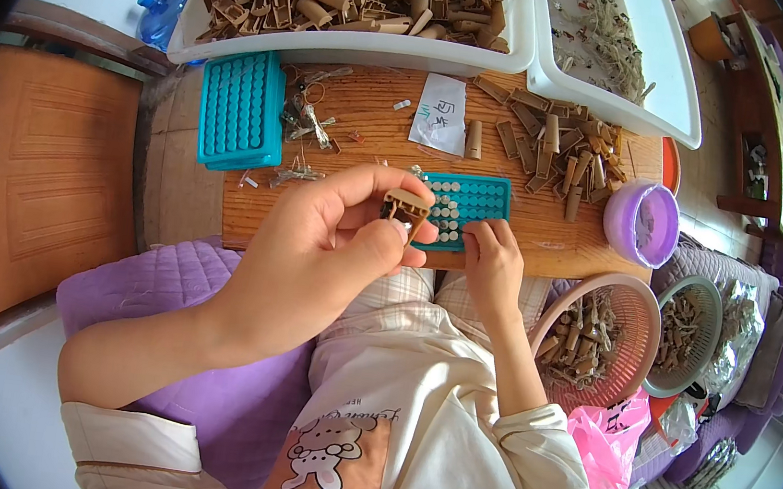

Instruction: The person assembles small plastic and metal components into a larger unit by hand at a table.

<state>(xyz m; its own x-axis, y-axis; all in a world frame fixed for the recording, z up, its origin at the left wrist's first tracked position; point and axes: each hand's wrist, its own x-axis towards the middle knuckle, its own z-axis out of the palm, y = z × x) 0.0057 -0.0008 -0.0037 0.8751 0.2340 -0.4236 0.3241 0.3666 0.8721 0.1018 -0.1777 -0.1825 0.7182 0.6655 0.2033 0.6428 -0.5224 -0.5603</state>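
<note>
On the far left, a teal tray stack [275, 125] is sitting at the table's edge, and a tangle of thin wires [310, 124] is lying just beside it. Next, the left hand [311, 231] is holding a small brown shell [406, 204] up above the near edge of the table, thumb and fingers closing on it from opposite sides. The shell is showing a hollow, dark inside, with something shiny near the thumb. It is looking light and stiff, like thin moulded plastic, and probably not slippery; its rim is seeming the weaker part, so the long outer walls are offering the safer hold, pinched gently and clear of the opening.

Just beyond and to the right, a teal tray [493, 203] is lying flat, its left part carrying rows of silvery discs [448, 210]. Those are looking small, hard and smooth, likely sliding under a fingertip, so their edges are seeming the place to pinch. The right hand [494, 256] is bending its fingers over the tray's near right side; I am not able to tell whether they are gripping anything. Farther right, loose brown shells [571, 154] are heaping up near a purple tub [621, 222].
</note>
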